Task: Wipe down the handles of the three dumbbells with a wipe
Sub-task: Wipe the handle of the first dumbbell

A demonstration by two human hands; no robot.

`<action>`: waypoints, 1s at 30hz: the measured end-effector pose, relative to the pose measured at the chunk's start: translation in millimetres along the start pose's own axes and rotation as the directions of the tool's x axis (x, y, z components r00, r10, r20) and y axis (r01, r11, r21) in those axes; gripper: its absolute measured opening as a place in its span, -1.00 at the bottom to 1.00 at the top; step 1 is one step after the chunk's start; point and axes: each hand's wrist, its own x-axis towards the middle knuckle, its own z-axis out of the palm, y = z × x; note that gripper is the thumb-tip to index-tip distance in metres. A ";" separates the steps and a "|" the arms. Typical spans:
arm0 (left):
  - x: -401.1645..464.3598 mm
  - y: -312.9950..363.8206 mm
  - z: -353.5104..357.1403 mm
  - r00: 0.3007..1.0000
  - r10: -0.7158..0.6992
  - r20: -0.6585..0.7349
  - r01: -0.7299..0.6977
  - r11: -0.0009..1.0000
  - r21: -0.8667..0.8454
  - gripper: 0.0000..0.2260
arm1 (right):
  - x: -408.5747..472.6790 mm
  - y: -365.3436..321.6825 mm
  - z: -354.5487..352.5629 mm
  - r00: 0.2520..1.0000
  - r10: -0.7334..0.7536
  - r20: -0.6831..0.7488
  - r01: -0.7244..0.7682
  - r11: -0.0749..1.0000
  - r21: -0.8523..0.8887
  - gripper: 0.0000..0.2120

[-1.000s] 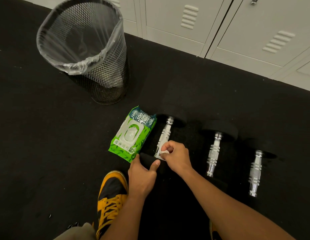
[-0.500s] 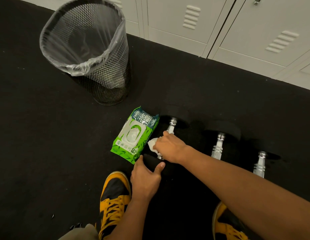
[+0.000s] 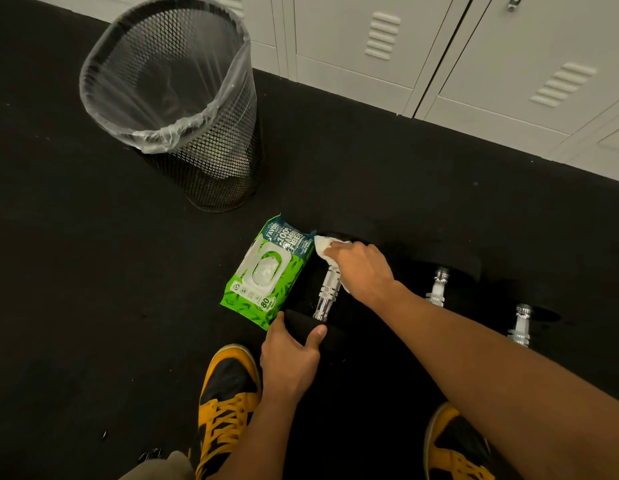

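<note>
The left hand [image 3: 289,358] curls around the near black end of the first dumbbell [image 3: 327,294] to stop it rolling on the floor, while the right hand [image 3: 361,268] squeezes the wipe [image 3: 322,247] around its shiny handle's far end.

Black floor [image 3: 93,289], matte and slightly speckled, running up to pale lockers [image 3: 508,64] at the far edge. Resting on it: wire mesh bin [image 3: 197,150] (clear liner folded over the rim), green wipes pack [image 3: 263,275] lying flat just beside the nearest of three dumbbells [image 3: 327,292], the other two [image 3: 437,285] [image 3: 521,323] alongside to the right. Two yellow-and-black shoes [image 3: 225,403] planted nearest the camera.
</note>
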 end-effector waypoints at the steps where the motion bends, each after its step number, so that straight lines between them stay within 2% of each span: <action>1: 0.5 -0.3 -0.2 1.000 -0.004 0.003 0.004 1.000 -0.003 -0.13 | 0.7 3.0 -2.4 1.000 0.004 0.011 -0.004 1.000 0.016 -0.53; 4: 1.2 -0.6 0.4 1.000 -0.006 0.000 0.006 1.000 -0.004 -0.16 | -5.3 7.7 0.6 1.000 0.016 0.026 -0.018 0.996 0.083 -0.48; 6: 1.7 -1.3 1.8 1.000 0.004 -0.016 -0.004 1.000 0.006 -0.19 | -11.2 8.8 11.3 0.996 0.092 0.013 -0.093 0.971 0.222 -0.45; 9: 2.2 -2.0 2.5 1.000 0.004 -0.026 -0.004 1.000 0.007 -0.21 | -18.2 1.1 26.6 0.962 0.273 -0.019 -0.226 0.830 0.509 -0.54; 11: 3.9 -2.8 1.9 1.000 -0.012 -0.017 0.012 1.000 0.002 -0.19 | -24.4 -8.1 31.3 0.930 0.367 -0.008 -0.278 0.720 0.636 -0.61; 19: 6.9 -4.6 2.1 0.998 -0.061 0.010 0.062 0.998 -0.015 -0.13 | -42.0 -17.1 29.1 0.937 0.345 0.056 -0.286 0.666 0.689 -0.68; 22: 7.5 -5.2 2.7 0.998 -0.064 0.008 0.065 0.998 -0.012 -0.10 | -47.2 -19.1 34.4 0.940 0.336 0.058 -0.265 0.613 0.744 -0.69; 30: 8.7 -3.1 3.7 0.998 -0.067 0.002 0.067 0.998 -0.003 -0.15 | -58.1 -25.6 44.3 0.944 0.309 0.113 -0.284 0.591 0.755 -0.62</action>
